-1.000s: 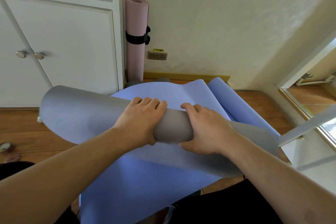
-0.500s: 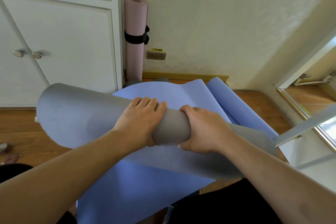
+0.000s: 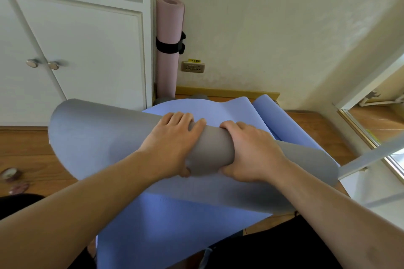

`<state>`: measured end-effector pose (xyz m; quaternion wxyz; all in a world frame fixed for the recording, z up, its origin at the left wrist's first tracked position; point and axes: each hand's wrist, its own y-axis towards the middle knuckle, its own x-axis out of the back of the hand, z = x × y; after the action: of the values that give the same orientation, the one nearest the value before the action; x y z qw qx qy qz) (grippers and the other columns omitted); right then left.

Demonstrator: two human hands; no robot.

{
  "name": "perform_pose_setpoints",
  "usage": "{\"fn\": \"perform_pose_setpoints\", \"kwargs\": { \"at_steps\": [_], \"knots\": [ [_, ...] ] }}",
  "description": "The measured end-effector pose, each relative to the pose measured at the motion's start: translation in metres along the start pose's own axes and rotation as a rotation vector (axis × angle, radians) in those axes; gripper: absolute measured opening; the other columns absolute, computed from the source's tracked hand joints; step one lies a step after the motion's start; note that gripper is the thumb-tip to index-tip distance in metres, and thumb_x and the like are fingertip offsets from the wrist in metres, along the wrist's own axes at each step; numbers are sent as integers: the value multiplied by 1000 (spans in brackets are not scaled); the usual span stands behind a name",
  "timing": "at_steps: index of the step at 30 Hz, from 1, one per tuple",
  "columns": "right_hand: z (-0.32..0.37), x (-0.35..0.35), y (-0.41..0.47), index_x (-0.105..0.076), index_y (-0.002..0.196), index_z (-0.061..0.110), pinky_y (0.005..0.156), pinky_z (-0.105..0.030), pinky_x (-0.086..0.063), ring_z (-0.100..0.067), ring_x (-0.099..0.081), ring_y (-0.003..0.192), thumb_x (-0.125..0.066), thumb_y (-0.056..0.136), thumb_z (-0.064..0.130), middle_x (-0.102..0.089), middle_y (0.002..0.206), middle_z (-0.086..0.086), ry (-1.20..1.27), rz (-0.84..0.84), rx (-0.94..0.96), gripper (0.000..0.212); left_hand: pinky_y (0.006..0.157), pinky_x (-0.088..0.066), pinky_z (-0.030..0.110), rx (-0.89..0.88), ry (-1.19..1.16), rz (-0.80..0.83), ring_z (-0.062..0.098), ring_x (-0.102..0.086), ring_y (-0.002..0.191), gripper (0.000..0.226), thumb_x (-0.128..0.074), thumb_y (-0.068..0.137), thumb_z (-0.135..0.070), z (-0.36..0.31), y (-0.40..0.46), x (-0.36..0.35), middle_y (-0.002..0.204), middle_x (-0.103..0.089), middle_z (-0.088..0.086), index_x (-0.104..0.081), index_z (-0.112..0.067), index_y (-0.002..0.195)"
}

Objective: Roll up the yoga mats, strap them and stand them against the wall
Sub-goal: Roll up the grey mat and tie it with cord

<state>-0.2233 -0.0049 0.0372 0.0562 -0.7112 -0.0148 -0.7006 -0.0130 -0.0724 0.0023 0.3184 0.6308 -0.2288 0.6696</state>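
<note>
A grey-backed yoga mat (image 3: 105,135) with a blue inner face is seen partly rolled, the roll lying crosswise over its own unrolled blue length, which stretches along the wooden floor (image 3: 24,148) toward the wall (image 3: 273,28). The roll is grasped near its middle by both hands: the left hand (image 3: 172,144) is laid over the top with fingers curved around the far side and the thumb tucked beneath, and the right hand (image 3: 251,150) is wrapped around it just beside, fingers curled over the top and thumb under. The far end of the blue length is curled up near the skirting board. A pink rolled mat (image 3: 168,50) is stood upright in the corner, between the white cabinet (image 3: 87,54) and the wall, and is bound by a black strap (image 3: 169,47) around its middle. A wall socket (image 3: 193,67) is set just to the right of it. Two small round objects (image 3: 11,174) are seen on the floor at the left edge; what they are cannot be told.
</note>
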Motion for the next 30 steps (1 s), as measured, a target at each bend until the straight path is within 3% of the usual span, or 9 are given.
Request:
{"fn": "perform_pose_setpoints", "kwargs": {
  "at_steps": [2,7,9,13,17,20,24,26,30],
  "knots": [
    [1,0,-2,-37,140,38,80,-36,-44,-22,-59,106,-79,69,65,-58,122,6,15,40,1,87,108,-41,42,4,24,19,28,-51,122,113,-83,63,-70,-2,2,-1,133,-50,5,-30,-22,150],
    [4,-8,-7,-22,159,21,113,-39,-39,-27,-46,128,-84,63,74,-40,143,-3,-159,-40,115,126,94,-48,40,56,-120,30,22,-58,105,89,-80,61,-65,4,2,6,116,-61,-4,-41,-27,132],
    [5,-11,-4,-28,154,19,108,-40,-42,-28,-48,121,-90,56,70,-42,138,-5,-216,-54,120,126,91,-49,39,68,-177,49,20,-59,100,88,-79,59,-67,5,1,9,112,-61,-7,-42,-29,130],
    [6,-11,2,-42,142,23,96,-41,-47,-28,-55,110,-84,64,60,-50,126,-3,-208,-72,107,96,98,-46,39,53,-203,58,21,-59,107,94,-76,60,-70,4,-2,6,117,-59,-6,-41,-29,136],
    [2,-3,1,-42,139,29,90,-37,-45,-23,-57,109,-80,68,59,-56,121,4,-79,-52,46,86,111,-40,43,37,28,-14,30,-50,126,126,-81,57,-73,-1,-3,1,137,-48,7,-28,-15,155],
    [-1,0,0,-38,142,32,89,-34,-43,-21,-57,115,-82,68,62,-56,127,5,17,14,6,91,105,-43,44,42,42,-38,29,-54,118,109,-82,63,-65,-6,1,-3,131,-54,6,-35,-15,148],
    [-1,-5,-2,-22,159,21,118,-37,-32,-27,-38,141,-84,66,70,-37,152,-5,-102,-26,63,122,94,-48,41,56,-78,-37,23,-59,104,87,-78,60,-66,1,2,4,115,-61,-3,-47,-23,129],
    [0,-8,-2,-20,160,18,118,-40,-33,-30,-39,137,-89,59,71,-35,150,-8,-205,-40,86,133,95,-48,41,72,-130,-4,21,-59,104,86,-75,59,-70,4,2,7,115,-61,-6,-46,-27,128],
    [4,-12,2,-36,148,21,100,-42,-46,-29,-54,114,-85,66,62,-50,129,-4,-212,-55,81,104,100,-46,39,72,-163,47,20,-58,109,93,-74,58,-73,4,0,6,120,-61,-7,-44,-28,133]
  ]
}}
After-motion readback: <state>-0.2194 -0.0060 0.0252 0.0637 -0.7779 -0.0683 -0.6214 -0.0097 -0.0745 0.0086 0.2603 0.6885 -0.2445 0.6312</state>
